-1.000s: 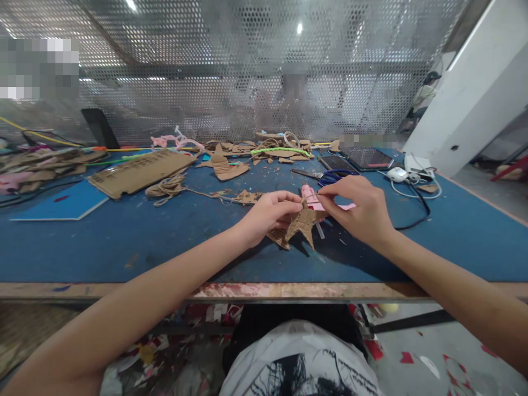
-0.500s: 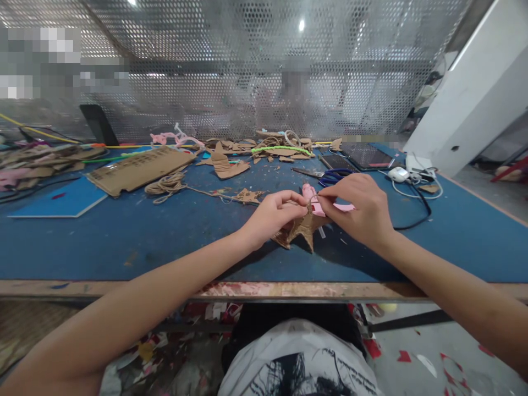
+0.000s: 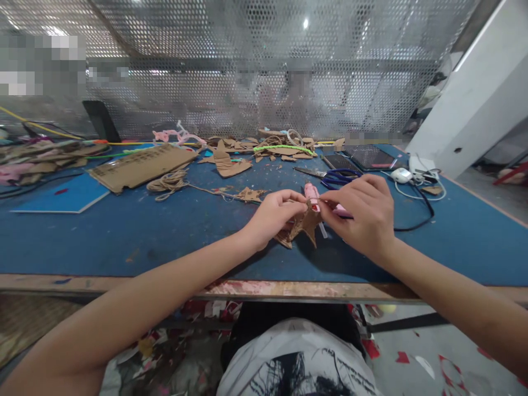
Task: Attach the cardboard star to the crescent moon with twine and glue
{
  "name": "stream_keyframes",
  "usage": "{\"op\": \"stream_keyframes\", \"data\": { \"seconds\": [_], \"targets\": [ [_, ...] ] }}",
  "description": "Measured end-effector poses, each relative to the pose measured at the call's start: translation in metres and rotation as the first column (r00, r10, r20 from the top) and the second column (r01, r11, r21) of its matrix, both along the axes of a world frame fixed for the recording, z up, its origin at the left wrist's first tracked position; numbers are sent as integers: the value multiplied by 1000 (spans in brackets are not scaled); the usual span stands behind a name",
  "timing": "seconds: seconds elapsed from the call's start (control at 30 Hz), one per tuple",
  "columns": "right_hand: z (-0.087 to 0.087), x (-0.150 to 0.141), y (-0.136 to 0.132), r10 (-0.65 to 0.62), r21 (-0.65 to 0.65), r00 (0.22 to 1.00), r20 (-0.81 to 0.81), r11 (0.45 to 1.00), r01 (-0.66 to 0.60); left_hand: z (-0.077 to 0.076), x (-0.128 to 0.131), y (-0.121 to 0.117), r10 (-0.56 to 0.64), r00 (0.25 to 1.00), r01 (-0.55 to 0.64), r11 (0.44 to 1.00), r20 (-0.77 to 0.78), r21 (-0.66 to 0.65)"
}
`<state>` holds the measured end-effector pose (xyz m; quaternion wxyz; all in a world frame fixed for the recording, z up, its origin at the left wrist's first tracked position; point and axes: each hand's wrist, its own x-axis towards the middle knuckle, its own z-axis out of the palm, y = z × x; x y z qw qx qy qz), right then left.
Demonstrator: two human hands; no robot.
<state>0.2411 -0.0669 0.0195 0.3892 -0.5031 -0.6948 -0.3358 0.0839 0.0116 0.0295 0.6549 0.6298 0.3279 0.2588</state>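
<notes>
Two tips (image 3: pixel 314 240) down, cdbd star (image 3: pixel 306 224) (L hand (image 3: pixel 273 217))

Brown on the cardboard star (image 3: pixel 305 226), pink on the tool (image 3: pixel 312 191) just behind the star, and dark blue on the scissor handles (image 3: pixel 329 179) behind it to the right. Blue on the table (image 3: pixel 165 242) under the star, bright green on the cord (image 3: pixel 284 149) far behind it, and white on the mouse (image 3: pixel 401 175) to its right. White with black scribbles on the shirt (image 3: pixel 297 360) in front of the star.
</notes>
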Motion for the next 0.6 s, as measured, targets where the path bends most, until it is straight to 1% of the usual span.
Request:
{"op": "stream_keyframes", "data": {
  "seconds": [0.13,0.2,0.3,0.33,0.4,0.43,0.53,0.6],
  "targets": [
    [-6,-3,1,-29,-1,997,72,1000,29,1,1,-3,51,999,-50,997,10,-51],
    [-8,-4,3,-39,-7,996,79,999,39,1,1,-2,63,998,-60,995,29,-83],
    [-8,-1,8,-39,-36,999,16,999,39,2,1,-1,43,998,-38,991,37,-127],
    [-8,1,9,-18,-61,1000,-25,998,17,2,0,-1,39,999,-34,991,34,-133],
    [-5,6,11,72,-144,989,-131,985,-91,0,-6,-4,33,999,-27,987,39,-157],
    [-4,8,11,129,-188,972,-194,968,-166,-1,-10,-7,29,998,-20,983,48,-183],
    [0,11,8,268,-296,901,-341,879,-374,-6,-33,-22,-19,997,41,954,76,-295],
    [3,9,6,324,-352,873,-364,820,-451,-7,-54,-34,-76,994,95,956,79,-276]
  ]
}}
